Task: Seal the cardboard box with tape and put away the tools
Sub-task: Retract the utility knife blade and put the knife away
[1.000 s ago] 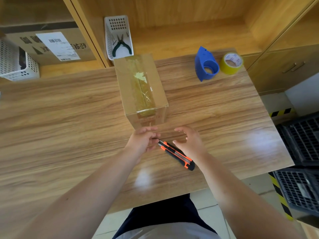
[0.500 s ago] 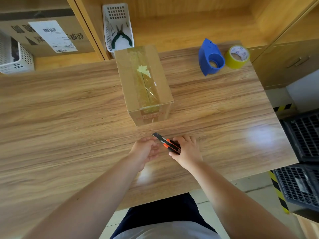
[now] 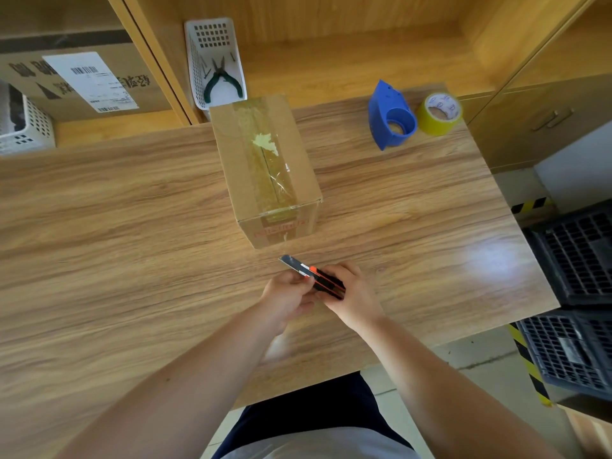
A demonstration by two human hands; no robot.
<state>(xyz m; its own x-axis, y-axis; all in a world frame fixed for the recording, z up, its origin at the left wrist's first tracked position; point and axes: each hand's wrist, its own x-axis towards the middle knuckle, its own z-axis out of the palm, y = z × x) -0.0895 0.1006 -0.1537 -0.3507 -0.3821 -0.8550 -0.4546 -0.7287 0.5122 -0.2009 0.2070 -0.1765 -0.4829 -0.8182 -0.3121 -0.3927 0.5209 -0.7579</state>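
Wooden table [image 3: 132, 226] against shelving, white basket [image 3: 215, 61] with pliers [image 3: 221, 81] behind. Cardboard box [image 3: 265, 167] mid-table, tape strip along top seam, looks sealed. Blue dispenser [image 3: 392, 117] and yellow tape roll [image 3: 439, 114] far right, touching. Utility knife [image 3: 314, 276], on table a second ago, now lifted: right hand [image 3: 354, 296] clenched round handle, left hand [image 3: 284, 296] pinching near blade end, blade showing. Likely retracting blade; tools not yet put away.
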